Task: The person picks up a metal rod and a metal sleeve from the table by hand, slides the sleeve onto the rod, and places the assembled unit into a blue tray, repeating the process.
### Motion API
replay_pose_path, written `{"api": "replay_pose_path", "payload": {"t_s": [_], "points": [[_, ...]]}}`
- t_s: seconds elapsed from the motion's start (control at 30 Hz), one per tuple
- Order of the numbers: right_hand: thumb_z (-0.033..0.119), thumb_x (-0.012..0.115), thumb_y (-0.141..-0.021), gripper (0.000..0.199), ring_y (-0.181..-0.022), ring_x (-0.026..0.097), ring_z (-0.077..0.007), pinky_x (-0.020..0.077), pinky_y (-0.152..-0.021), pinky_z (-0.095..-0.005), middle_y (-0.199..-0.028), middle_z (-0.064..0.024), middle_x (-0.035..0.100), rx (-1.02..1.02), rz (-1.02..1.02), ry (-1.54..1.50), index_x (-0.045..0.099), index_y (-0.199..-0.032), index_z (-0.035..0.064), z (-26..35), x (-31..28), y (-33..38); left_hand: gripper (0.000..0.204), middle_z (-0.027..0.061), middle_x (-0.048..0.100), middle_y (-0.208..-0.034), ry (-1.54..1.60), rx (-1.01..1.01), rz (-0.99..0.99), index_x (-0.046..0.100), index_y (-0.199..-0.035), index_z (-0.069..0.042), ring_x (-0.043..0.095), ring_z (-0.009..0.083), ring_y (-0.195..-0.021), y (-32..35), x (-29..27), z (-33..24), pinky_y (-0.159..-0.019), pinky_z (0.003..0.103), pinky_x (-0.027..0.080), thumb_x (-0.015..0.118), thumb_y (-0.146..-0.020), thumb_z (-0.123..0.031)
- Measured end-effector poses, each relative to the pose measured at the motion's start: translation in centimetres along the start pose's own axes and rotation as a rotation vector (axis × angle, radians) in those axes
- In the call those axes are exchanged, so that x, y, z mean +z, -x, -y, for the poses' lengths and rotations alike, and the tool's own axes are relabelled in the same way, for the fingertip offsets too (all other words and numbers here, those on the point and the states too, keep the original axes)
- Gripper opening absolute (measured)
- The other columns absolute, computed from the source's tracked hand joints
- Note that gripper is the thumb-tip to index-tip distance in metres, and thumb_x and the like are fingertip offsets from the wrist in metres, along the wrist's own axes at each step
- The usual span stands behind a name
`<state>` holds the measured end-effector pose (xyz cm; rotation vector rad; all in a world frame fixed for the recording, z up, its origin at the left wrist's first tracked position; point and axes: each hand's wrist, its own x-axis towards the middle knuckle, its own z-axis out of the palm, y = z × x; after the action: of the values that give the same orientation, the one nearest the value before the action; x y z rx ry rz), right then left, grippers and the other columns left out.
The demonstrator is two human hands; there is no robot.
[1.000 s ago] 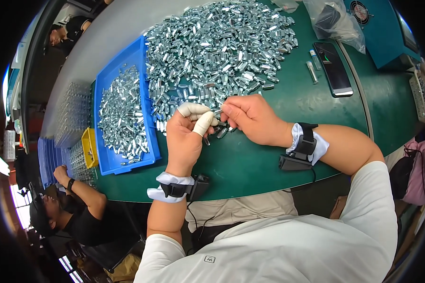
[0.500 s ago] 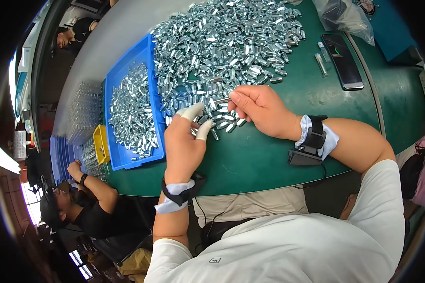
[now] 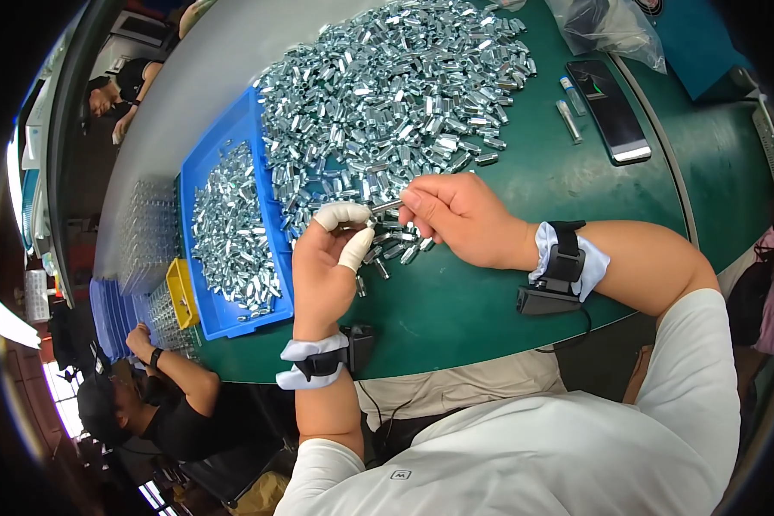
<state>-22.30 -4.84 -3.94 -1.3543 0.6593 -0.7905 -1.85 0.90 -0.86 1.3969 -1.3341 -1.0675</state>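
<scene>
My left hand (image 3: 325, 271), with white finger cots on thumb and index finger, pinches a small shiny metal hex piece (image 3: 371, 224), mostly hidden by the fingertips. A thin metal rod (image 3: 387, 206) sticks out of my right hand (image 3: 469, 219), which is closed on it between thumb and fingers. The rod's tip reaches the left fingertips; whether it enters the piece cannot be made out. Both hands are above the near edge of a big heap of silvery hex pieces (image 3: 396, 95). Left of the heap, a blue tray (image 3: 269, 185) holds many similar pieces.
On the green table (image 3: 456, 301), a dark phone (image 3: 609, 112) lies at the right beside two small tubes (image 3: 568, 121). A clear plastic bag (image 3: 606, 30) lies behind them. A yellow bin (image 3: 181, 293) and stacked clear trays (image 3: 146, 236) stand left, near a seated co-worker (image 3: 176, 378).
My left hand has closed its thumb and index finger, previously apart over the pieces, onto a piece. My right hand has shifted slightly left and nearer me, bringing the rod to the left fingertips.
</scene>
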Motion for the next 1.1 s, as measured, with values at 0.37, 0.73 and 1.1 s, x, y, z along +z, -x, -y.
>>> {"api": "replay_pose_path", "payload": {"t_s": [0.37, 0.73, 1.1], "points": [[0.02, 0.049, -0.102, 0.027, -0.056, 0.049, -0.0044, 0.0405, -0.051, -0.0226, -0.064, 0.0014, 0.056, -0.083, 0.026, 0.184, 0.064, -0.087, 0.0024, 0.0, 0.2, -0.2, 0.018, 0.0057, 0.065, -0.098, -0.115, 0.168, -0.033, 0.064, -0.106, 0.0, 0.064, 0.0122, -0.085, 0.3, 0.3, 0.1, -0.074, 0.024, 0.052, 0.063, -0.089, 0.006], [0.018, 0.05, -0.1, 0.026, -0.055, 0.05, -0.0066, 0.0407, -0.052, -0.0243, -0.063, -0.0006, 0.056, -0.083, 0.031, 0.172, 0.064, -0.085, 0.0012, 0.1, 0.2, 0.0, 0.018, 0.0068, 0.065, -0.099, -0.141, 0.181, -0.046, 0.066, -0.105, 0.0, 0.064, 0.0113, -0.085, 0.4, 0.4, 0.0, -0.073, 0.023, 0.054, 0.064, -0.088, 0.007], [0.017, 0.049, -0.1, 0.028, -0.055, 0.052, -0.0114, 0.0424, -0.054, -0.0279, -0.061, -0.0039, 0.056, -0.143, 0.095, 0.237, 0.063, -0.083, 0.0008, -0.3, 0.3, -0.1, 0.02, 0.0097, 0.071, -0.095, 0.047, -0.027, 0.055, 0.066, -0.109, 0.004, 0.068, 0.0137, -0.083, 0.6, 0.9, -0.3, -0.075, 0.025, 0.055, 0.067, -0.089, 0.002]]}}
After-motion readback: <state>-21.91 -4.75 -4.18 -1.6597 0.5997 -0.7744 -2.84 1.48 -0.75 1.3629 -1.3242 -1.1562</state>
